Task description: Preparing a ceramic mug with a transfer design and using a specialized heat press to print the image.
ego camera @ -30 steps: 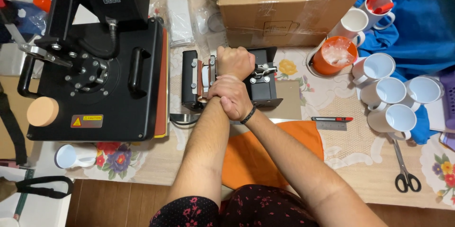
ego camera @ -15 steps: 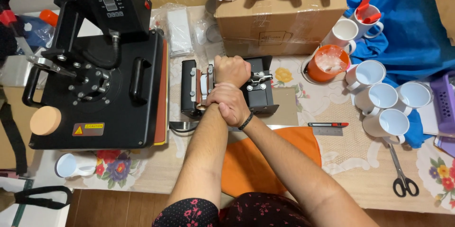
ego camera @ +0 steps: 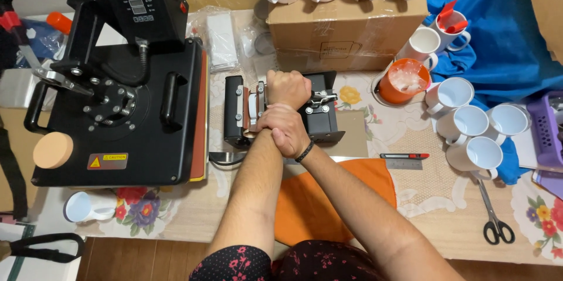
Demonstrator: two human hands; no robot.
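Observation:
A small black mug press (ego camera: 321,121) sits on the table in the middle of the head view. My left hand (ego camera: 287,87) is a closed fist on top of it, wrapped around its handle. My right hand (ego camera: 286,131), with a dark band at the wrist, clasps my left wrist just below that fist. Both forearms cross in front of me above an orange cloth (ego camera: 334,199). The part of the press under my hands is hidden.
A large black flat heat press (ego camera: 117,117) fills the left. A cardboard box (ego camera: 346,29) carrying white mugs stands behind. Several white mugs (ego camera: 469,122), an orange cup (ego camera: 404,81), blue cloth (ego camera: 504,29), scissors (ego camera: 495,222) and a red-black cutter (ego camera: 404,156) lie right.
Both hands keep the same hold on the mug press handle and wrist. Only the view has shifted slightly.

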